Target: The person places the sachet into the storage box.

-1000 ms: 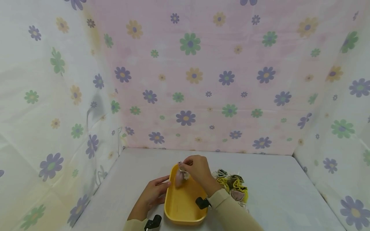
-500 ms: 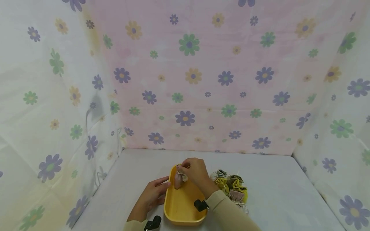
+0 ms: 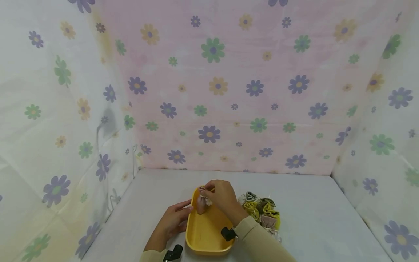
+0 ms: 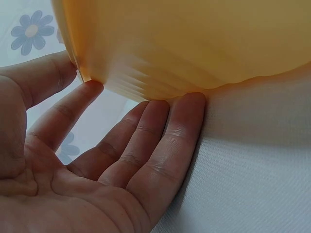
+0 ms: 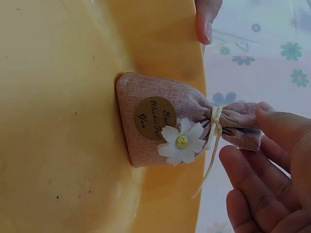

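Note:
A yellow tray point(image 3: 209, 233) with raised walls lies on the table. My left hand point(image 3: 176, 217) is at its left side; in the left wrist view, its fairly straight fingertips touch the outer wall. My right hand point(image 3: 222, 198) pinches the gathered top of a dusty-pink cloth drawstring pouch point(image 5: 180, 97) between thumb and fingers. The pouch stands at the far end inside the tray, its base on the tray floor and its side near the end wall. A round brown label point(image 5: 148, 116), a white cloth flower point(image 5: 181, 141) and a cream tie point(image 5: 214, 124) are on it.
Right of the tray, partly behind my right forearm, lies a cluster of several small pouches point(image 3: 265, 211) in yellow, olive, pink and green with white cords. A flower-print curtain point(image 3: 229, 91) encloses the white table point(image 3: 311, 218) at the back and sides.
My right hand has lowered the pouch slightly, moving a little left toward the far-left corner of the tray. The left hand and the tray have stayed put.

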A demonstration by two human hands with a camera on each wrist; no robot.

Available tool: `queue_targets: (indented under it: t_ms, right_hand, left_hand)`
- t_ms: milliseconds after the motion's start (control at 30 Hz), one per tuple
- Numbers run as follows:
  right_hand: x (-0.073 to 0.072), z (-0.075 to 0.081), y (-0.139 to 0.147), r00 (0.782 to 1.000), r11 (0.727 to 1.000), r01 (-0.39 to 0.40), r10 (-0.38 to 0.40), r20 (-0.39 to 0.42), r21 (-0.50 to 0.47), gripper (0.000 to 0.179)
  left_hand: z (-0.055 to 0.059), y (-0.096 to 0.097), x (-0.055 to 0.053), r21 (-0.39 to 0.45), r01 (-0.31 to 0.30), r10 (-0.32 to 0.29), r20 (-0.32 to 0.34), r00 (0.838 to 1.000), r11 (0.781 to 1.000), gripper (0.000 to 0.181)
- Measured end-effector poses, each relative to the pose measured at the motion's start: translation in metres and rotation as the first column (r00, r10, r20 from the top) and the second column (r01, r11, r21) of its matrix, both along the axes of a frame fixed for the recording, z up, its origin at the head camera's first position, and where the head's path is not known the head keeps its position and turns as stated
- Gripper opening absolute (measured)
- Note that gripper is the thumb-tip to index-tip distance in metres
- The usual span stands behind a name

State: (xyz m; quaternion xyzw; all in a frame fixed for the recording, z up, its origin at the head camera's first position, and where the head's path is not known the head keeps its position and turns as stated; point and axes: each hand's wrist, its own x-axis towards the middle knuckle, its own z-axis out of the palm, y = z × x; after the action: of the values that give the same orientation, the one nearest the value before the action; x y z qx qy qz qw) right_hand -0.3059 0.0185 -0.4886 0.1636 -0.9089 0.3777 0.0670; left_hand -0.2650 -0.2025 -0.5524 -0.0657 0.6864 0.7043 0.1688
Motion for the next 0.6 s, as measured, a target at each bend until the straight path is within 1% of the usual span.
queue_targets:
  t_ms: [200,267,400,600]
  right_hand:
    - [0.003,0.001,0.001,1.000,1.000,-0.006,0.006,-0.018,-0.009,0.016]
    - [0.003,0.001,0.002,1.000,1.000,-0.010,0.010,-0.028,-0.009,0.014]
    - [0.007,0.004,0.003,0.999,1.000,-0.003,0.003,-0.037,-0.008,0.016]
    - [0.011,0.007,0.008,0.996,0.999,0.005,-0.002,-0.087,0.045,0.021]
  left_hand:
    - [0.001,0.001,0.000,-0.003,-0.010,0.010,0.003,1.000,1.000,0.066]
    - [0.001,0.000,0.000,-0.001,-0.005,0.005,-0.001,1.000,1.000,0.066]
    - [0.001,-0.001,0.001,0.005,0.007,-0.007,-0.011,1.000,1.000,0.066]
    - [0.001,0.001,0.001,0.006,0.012,-0.012,-0.007,1.000,1.000,0.065]
